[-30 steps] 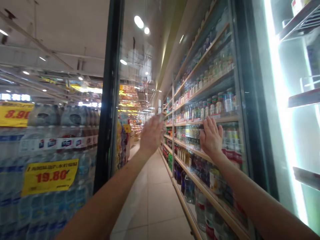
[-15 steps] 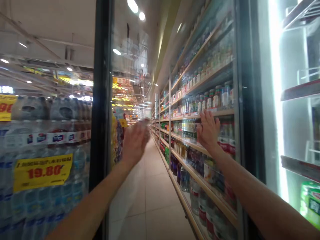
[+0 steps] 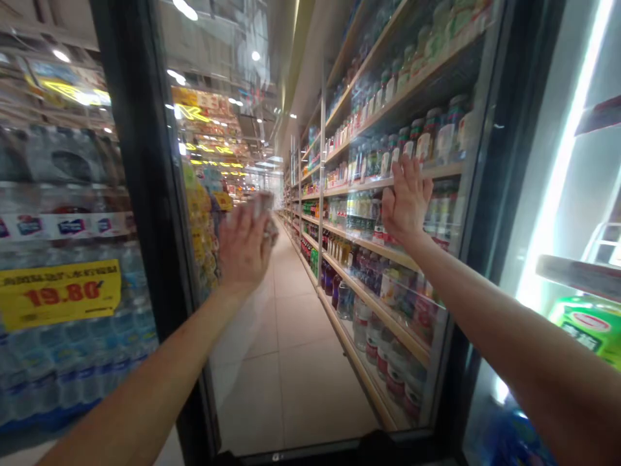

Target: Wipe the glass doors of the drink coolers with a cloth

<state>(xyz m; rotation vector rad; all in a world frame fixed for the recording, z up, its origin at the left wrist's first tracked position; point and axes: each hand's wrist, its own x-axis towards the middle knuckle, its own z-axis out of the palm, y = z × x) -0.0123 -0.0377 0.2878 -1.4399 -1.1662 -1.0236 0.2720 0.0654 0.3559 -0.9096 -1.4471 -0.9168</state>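
Observation:
A glass door (image 3: pixel 247 395) with a black frame (image 3: pixel 138 168) stands in front of me, and the aisle shows through it. My left hand (image 3: pixel 245 246) presses a crumpled greyish cloth (image 3: pixel 272 230) to the pane, left of centre. Motion smears this hand, and its palm covers most of the cloth. On the right half of the glass, my right hand (image 3: pixel 407 200) lies flat with its fingers stretched out and nothing in it.
Beyond the glass, bottles fill long shelves (image 3: pixel 373 249) along a tiled aisle (image 3: pixel 310 375). To the left, water bottle packs (image 3: pixel 72 362) are stacked behind a yellow price sign (image 3: pixel 61 294). A lit cooler with a green package (image 3: pixel 589 323) opens at right.
My view has tilted down, bringing the door's bottom edge into sight. My left hand has shifted left over the pane with the cloth; my right hand stays flat on the glass.

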